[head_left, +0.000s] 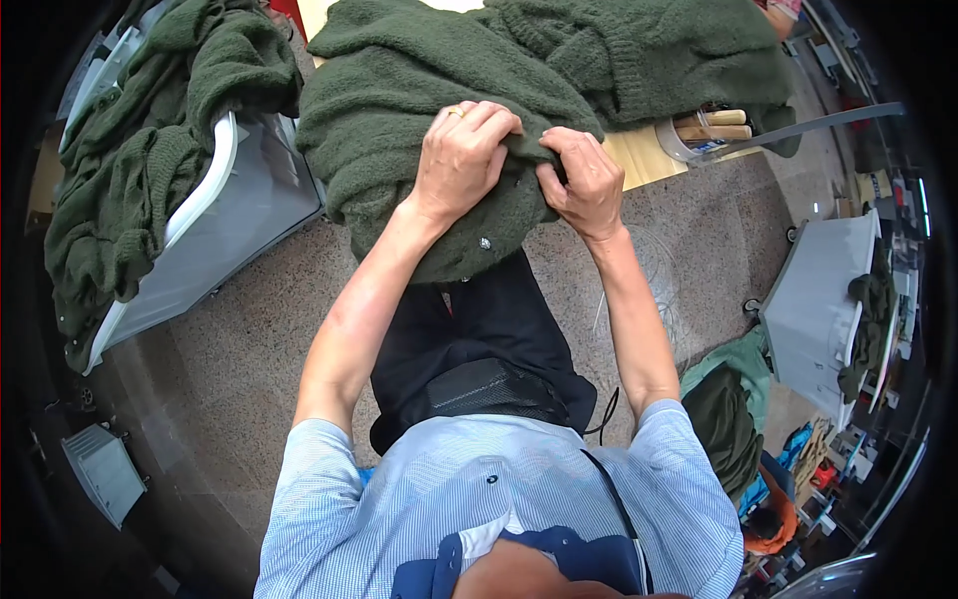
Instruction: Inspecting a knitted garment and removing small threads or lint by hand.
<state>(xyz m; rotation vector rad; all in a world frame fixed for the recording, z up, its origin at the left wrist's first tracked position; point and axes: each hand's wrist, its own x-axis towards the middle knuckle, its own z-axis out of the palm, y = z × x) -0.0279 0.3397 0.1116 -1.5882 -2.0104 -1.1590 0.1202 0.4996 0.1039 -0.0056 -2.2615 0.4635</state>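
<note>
A dark green knitted garment [399,110] lies over the edge of a pale wooden table [639,160] and hangs down toward my legs. My left hand [461,152], with a ring on one finger, grips a bunched fold of the knit. Right beside it, my right hand [584,180] pinches the same fold, thumb tucked into the cloth. A small round button [485,243] shows on the hanging part below my left hand. More of the same green knit [649,55] is piled further back on the table.
A grey bin [215,215] on the left is draped with more green knitwear [130,170]. Another grey bin [823,309] stands at right, with green cloth [728,419] heaped on the speckled floor near it. Wooden-handled tools in a tape roll [704,135] sit at the table edge.
</note>
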